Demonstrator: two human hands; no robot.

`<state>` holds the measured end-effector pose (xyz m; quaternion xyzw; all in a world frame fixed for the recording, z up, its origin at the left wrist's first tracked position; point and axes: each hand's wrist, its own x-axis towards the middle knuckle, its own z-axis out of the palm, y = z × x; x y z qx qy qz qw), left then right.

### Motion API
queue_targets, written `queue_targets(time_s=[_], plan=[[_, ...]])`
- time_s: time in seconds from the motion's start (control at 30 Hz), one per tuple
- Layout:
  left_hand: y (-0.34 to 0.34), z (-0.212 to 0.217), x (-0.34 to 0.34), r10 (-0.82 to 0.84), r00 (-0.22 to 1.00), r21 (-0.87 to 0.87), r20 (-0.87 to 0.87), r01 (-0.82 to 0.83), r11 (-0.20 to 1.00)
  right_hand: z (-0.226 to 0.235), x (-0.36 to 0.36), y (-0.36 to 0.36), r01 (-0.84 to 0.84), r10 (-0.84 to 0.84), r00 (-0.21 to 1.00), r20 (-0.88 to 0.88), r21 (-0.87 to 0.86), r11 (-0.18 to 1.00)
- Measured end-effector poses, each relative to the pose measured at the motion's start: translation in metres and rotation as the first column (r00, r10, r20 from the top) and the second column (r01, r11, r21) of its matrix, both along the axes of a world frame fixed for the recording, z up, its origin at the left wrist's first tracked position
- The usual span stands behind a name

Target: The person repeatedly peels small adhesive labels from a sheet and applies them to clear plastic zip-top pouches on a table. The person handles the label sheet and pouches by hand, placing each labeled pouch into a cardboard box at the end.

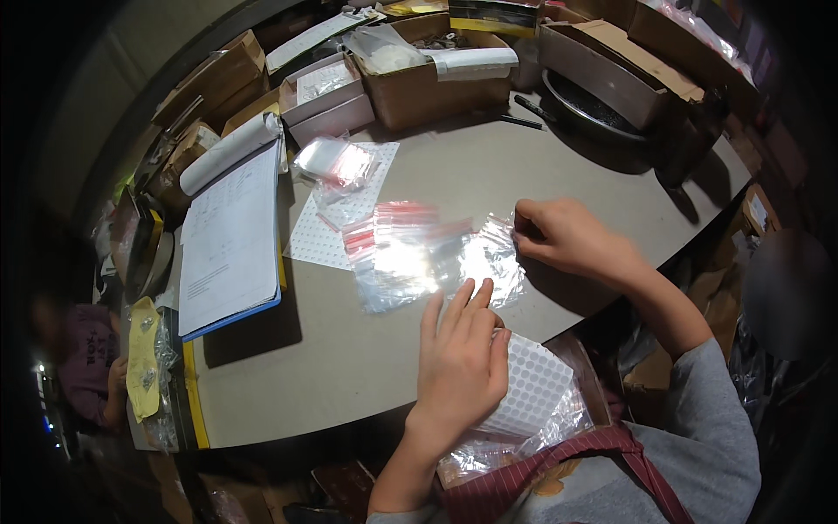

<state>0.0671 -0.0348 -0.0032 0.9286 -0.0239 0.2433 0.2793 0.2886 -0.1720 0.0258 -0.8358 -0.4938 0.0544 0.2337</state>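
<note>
My right hand (572, 237) pinches the top edge of a clear zip bag (496, 262), which lies on the table near its front edge. My left hand (463, 349) has its fingers stretched out, with the fingertips at the bag's lower edge. Just left of that bag, several clear zip bags (400, 262) with red strips lie overlapped. Beneath and beside my left hand, a sheet of round grey stickers (534, 380) rests on more clear plastic bags (559, 426) in an open box at my lap. The left palm hides part of the sheet.
A white dotted sheet (305, 234) lies farther left under a small bag bundle (336, 163). A clipboard with papers (231, 240) leans at the left. Boxes (436, 92), a round black pan (602, 122) and pens (521, 121) line the back. Another person (87, 358) is at the far left.
</note>
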Motion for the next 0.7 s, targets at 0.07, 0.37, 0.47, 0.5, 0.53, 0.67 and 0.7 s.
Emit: queue_targets(time_s=[0.07, 0.37, 0.47, 0.5, 0.53, 0.67, 0.7], plan=[[0.001, -0.002, 0.0, -0.004, 1.0, 0.003, 0.0, 0.004, 1.0, -0.005, -0.003, 0.001, -0.017, 0.014, 0.995, 0.099, 0.033, 0.999], [0.016, 0.001, -0.007, -0.084, 0.996, -0.244, -0.033, 0.074, 0.967, 0.025, 0.026, -0.031, 0.03, -0.042, 0.998, -0.036, -0.285, 0.958], [0.025, -0.001, -0.011, -0.122, 0.991, -0.3, -0.06, 0.098, 0.949, 0.031, 0.004, -0.037, -0.227, 0.141, 0.962, -0.234, -0.394, 0.89], [0.027, 0.0, -0.012, -0.14, 0.988, -0.307, -0.063, 0.114, 0.945, 0.04, -0.01, -0.039, -0.32, 0.182, 0.923, -0.338, -0.417, 0.851], [0.028, 0.001, -0.012, -0.158, 0.985, -0.311, -0.067, 0.13, 0.941, 0.047, -0.02, -0.04, -0.409, 0.247, 0.888, -0.388, -0.421, 0.81], [0.028, 0.006, -0.012, -0.194, 0.977, -0.38, -0.093, 0.146, 0.913, 0.066, -0.032, -0.032, -0.535, 0.307, 0.793, -0.525, -0.36, 0.764], [0.029, 0.007, -0.012, -0.191, 0.977, -0.37, -0.091, 0.145, 0.918, 0.063, -0.027, -0.028, -0.447, 0.239, 0.811, -0.534, -0.301, 0.843]])
